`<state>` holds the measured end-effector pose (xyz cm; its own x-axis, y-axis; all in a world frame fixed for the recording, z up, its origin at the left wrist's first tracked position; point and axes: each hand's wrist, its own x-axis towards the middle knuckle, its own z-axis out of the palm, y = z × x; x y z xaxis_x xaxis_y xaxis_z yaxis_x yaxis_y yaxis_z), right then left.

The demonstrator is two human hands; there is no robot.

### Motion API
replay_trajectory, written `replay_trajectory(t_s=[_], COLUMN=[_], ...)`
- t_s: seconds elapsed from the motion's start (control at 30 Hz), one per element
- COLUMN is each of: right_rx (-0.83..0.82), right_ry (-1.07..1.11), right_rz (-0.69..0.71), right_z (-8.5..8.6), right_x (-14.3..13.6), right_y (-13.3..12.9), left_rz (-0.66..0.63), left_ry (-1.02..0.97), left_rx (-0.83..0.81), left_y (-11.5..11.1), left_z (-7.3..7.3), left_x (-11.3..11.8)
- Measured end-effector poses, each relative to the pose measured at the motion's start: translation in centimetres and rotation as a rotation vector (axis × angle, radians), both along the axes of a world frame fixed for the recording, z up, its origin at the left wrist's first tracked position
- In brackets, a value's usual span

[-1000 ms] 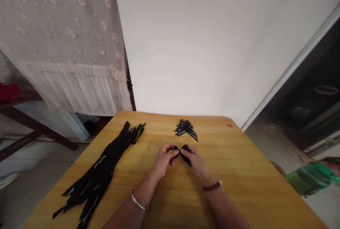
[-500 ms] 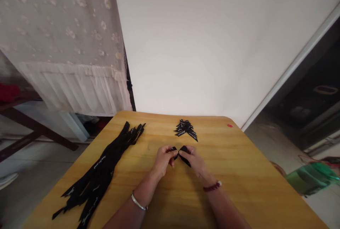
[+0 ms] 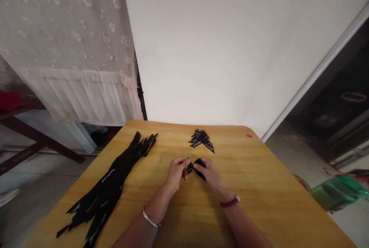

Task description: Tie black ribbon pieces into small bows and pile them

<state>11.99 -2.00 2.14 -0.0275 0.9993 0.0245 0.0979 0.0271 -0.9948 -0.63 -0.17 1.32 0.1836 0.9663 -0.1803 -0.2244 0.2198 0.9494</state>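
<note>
Between my hands is a black ribbon bow [image 3: 199, 171] with white lettering, held just above the wooden table [image 3: 245, 186]. My left hand [image 3: 177, 173] pinches its left loop between thumb and fingers. My right hand [image 3: 210, 172] grips the right side, where a dark tail hangs below the fingers. The bow's middle shows only as a small dark spot between the fingertips. Beyond my hands lies a small pile of black ribbon bows [image 3: 201, 140] with white print. To the left, a long bundle of black printed ribbon strips [image 3: 112, 182] stretches along the table.
A small red object [image 3: 249, 136] lies near the far right corner of the table. Behind the table stands a white wall [image 3: 207, 48], with a lace curtain [image 3: 80, 48] on the left. A green translucent bin [image 3: 334, 194] sits on the floor at right.
My left fingertips have drawn slightly away from the bow's middle, so more of the printed left loop shows. My right hand stays nearly in place. The pile and the bundle are unchanged.
</note>
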Motion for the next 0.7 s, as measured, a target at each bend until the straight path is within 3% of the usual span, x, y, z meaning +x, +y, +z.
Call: replay_trajectory(t_s=[0.23, 0.47, 0.7], right_rx=[0.003, 0.022, 0.045], right_ry=[-0.012, -0.018, -0.058], right_rz=[-0.065, -0.078, -0.052], right_z=[-0.11, -0.06, -0.8], right_x=[0.22, 0.16, 0.32], right_y=[0.08, 0.13, 0.41], left_rz=[0.02, -0.108, -0.044], left_ry=[-0.048, -0.055, 0.006], left_rx=[0.001, -0.008, 0.017], left_y=[0.13, 0.08, 0.12], left_z=[-0.11, -0.25, -0.37], left_x=[-0.24, -0.05, 0.07])
